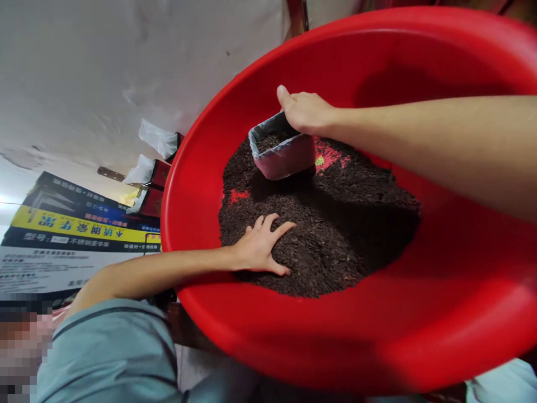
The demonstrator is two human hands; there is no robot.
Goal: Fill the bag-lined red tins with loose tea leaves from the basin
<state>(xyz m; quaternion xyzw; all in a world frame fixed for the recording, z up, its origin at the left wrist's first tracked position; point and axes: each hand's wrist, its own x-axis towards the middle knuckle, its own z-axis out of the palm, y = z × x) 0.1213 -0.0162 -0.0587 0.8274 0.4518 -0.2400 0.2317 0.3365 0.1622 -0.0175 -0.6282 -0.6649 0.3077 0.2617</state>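
My left hand (262, 246) lies palm down with fingers spread on a heap of loose dark shreds (319, 263) that look like dried tea leaves. The heap covers the bottom of a large red basin (440, 330). Above its far part, my right hand (308, 112) grips the rim of a small rectangular box (285, 159) with a clear plastic liner folded over the edge. Some dark shreds lie inside the tilted box. The fingers of my right hand are mostly hidden by the box; the thumb sticks up.
Left of the basin stand several dark red boxes (161, 174) with plastic liners (157, 139) sticking out. A printed carton (84, 224) with a yellow band is at the far left. Teal cloth (113, 352) fills the lower left. A pale wall (126, 61) rises behind.
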